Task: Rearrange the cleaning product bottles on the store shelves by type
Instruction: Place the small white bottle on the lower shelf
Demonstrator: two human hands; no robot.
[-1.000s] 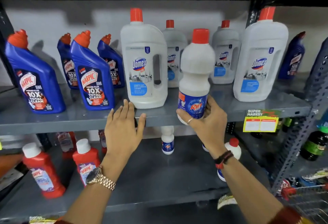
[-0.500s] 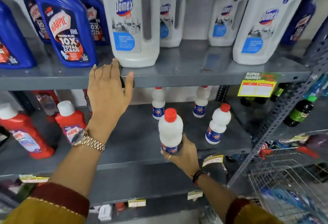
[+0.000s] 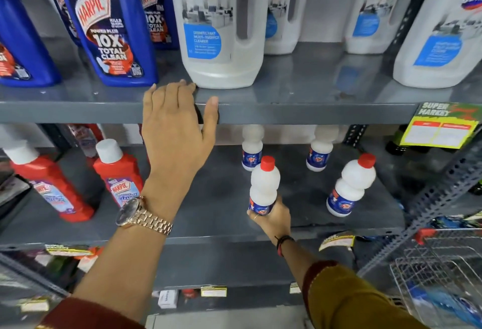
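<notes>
My right hand [image 3: 273,217] grips the base of a small white bottle with a red cap [image 3: 264,185], upright at the front of the lower shelf [image 3: 208,214]. Three matching small white bottles stand there: one to the right [image 3: 349,185] and two behind [image 3: 251,151] [image 3: 319,150]. My left hand [image 3: 177,130] rests flat on the upper shelf's edge [image 3: 313,113], fingers spread, holding nothing. Blue Harpic bottles [image 3: 104,23] and large white Domex jugs [image 3: 219,23] stand on the upper shelf. Red Harpic bottles [image 3: 118,174] stand at the lower left.
A yellow supermarket price tag [image 3: 440,126] hangs from the upper shelf edge at right. A wire basket [image 3: 443,271] sits at the lower right beside the perforated shelf upright [image 3: 430,198]. Dark bottles stand on the neighbouring rack at far right.
My right hand has carried the small white bottle from the upper shelf down to the lower shelf. The view has tilted down and closer. My left hand stays on the upper shelf edge.
</notes>
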